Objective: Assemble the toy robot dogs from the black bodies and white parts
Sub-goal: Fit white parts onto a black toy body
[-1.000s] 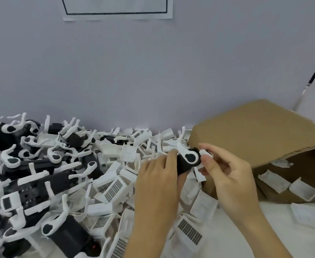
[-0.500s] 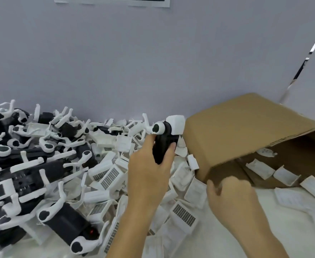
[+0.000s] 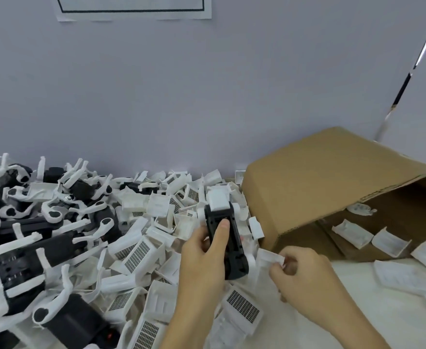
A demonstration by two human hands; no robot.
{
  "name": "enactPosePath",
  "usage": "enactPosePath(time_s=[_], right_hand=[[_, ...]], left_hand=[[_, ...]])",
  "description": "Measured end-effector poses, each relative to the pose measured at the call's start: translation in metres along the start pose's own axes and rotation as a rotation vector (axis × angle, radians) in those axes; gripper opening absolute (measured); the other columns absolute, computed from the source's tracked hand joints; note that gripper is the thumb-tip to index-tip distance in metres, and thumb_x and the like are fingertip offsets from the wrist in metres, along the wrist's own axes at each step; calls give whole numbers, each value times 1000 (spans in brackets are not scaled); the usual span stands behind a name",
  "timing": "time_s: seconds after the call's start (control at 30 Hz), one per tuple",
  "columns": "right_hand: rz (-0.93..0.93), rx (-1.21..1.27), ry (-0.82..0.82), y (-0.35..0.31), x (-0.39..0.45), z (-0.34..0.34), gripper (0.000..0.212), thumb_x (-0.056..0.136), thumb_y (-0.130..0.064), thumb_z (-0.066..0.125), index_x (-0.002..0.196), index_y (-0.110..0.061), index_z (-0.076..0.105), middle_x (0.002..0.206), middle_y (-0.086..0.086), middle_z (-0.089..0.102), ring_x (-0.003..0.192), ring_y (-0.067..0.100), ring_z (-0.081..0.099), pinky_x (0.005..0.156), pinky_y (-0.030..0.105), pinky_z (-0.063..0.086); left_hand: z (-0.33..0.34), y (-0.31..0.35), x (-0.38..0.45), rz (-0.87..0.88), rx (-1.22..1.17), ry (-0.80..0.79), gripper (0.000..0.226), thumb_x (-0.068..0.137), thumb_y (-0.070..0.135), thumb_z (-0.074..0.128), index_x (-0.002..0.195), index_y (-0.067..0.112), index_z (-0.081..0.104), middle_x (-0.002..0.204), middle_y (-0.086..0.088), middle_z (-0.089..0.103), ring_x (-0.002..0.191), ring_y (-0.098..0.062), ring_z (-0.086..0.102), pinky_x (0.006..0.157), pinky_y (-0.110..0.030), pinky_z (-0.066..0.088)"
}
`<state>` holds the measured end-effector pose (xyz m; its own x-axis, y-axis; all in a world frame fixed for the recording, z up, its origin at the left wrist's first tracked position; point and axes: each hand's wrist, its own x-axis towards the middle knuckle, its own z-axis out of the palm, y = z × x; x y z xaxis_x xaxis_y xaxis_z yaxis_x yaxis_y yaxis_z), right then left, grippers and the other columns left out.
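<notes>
Assembled dogs: a heap of finished toy robot dogs (image 3: 30,248), black bodies with white legs attached, lay at the left edge of the frame, tangled together.
Loose white parts: a pile of white shell parts (image 3: 141,250), several with grille panels, covered the lower centre; they looked thin-walled and light, judged likely to flex or crack if squeezed hard.
Left hand: the left hand (image 3: 201,258), lower centre, was clasped round a black body (image 3: 228,243), thumb laid across its upper face, fingers hidden beneath.
Black body: it was held above the pile, long axis pointing away from the camera, a white part (image 3: 218,200) already fitted at its far end. Judged rigid, smooth and light; best gripped across the mid-section flanks, clear of the white legs and end seats.
Right hand: the right hand (image 3: 305,270), just right of the body, pinched a small white part (image 3: 269,256) between thumb and fingertips; its exact form was too small to tell. Judged fragile at the edges, so a light pinch suited.
Cardboard box: a cardboard box (image 3: 327,182), tipped on its side at the right, held more white shells (image 3: 352,233).
</notes>
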<state>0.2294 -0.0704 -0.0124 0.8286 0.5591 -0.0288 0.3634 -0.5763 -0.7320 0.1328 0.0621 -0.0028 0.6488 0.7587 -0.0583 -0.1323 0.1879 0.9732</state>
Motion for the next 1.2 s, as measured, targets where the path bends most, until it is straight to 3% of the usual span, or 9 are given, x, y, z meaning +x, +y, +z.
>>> enactPosePath(time_s=[0.13,0.23,0.47,0.53,0.67,0.77,0.83,1.07,1.2], right_hand=[[-140,168,-134,-14,1,-14,30,93,-7,57,89,-34,70,70,-1,72,55,19,71,51,23,51],[-180,284,-54,-23,18,-20,32,97,1,56,102,-26,74,77,3,77,59,24,74,56,25,56],[-204,796,179,-31,27,9,27,96,3,60,88,-17,77,90,8,79,83,28,77,72,29,62],[-175,892,162,-27,27,14,34,95,5,57,92,-20,79,95,11,79,92,32,75,81,34,61],[-208,1251,-40,-24,22,14,28,88,-2,55,111,3,70,109,21,75,105,29,72,82,25,59],[-225,1006,-8,-21,17,19,39,82,-32,82,113,-9,74,104,8,78,97,18,74,72,21,58],[-251,746,95,-22,14,21,51,67,-47,76,110,-20,76,99,-5,79,95,10,74,77,20,58],[-416,478,227,-28,10,29,38,81,-51,59,116,-41,69,106,-28,71,97,-4,68,80,14,52],[-449,339,257,-30,11,37,46,93,-48,41,132,-31,60,106,-20,62,97,-6,58,78,6,39]], left_hand=[[-6,1,17,3,-19,-29,20,97,39,62,99,24,75,91,-3,79,76,-14,74,59,-28,57],[-15,0,26,9,-39,-19,24,98,39,61,97,22,77,89,-4,79,73,-13,73,56,-26,56],[-16,-5,30,35,-75,-31,20,95,43,61,91,32,78,88,0,79,76,-9,74,56,-21,55],[-14,-6,28,43,-70,-56,18,92,47,61,92,38,77,93,2,79,83,-9,75,61,-24,57],[-9,-3,23,56,-132,-92,23,97,40,58,87,52,74,92,15,78,83,2,72,59,-14,54],[-7,-4,21,71,-120,-122,34,101,31,54,86,53,75,92,22,76,84,7,71,60,-10,52],[-5,-5,21,113,-83,-138,32,102,28,53,92,48,75,97,17,77,88,3,71,62,-9,52],[0,-2,17,161,22,-161,36,104,32,52,96,64,67,104,27,73,96,13,65,69,-1,46],[0,-4,18,149,7,-167,28,104,31,53,106,54,69,107,24,74,100,10,66,74,-7,50]])
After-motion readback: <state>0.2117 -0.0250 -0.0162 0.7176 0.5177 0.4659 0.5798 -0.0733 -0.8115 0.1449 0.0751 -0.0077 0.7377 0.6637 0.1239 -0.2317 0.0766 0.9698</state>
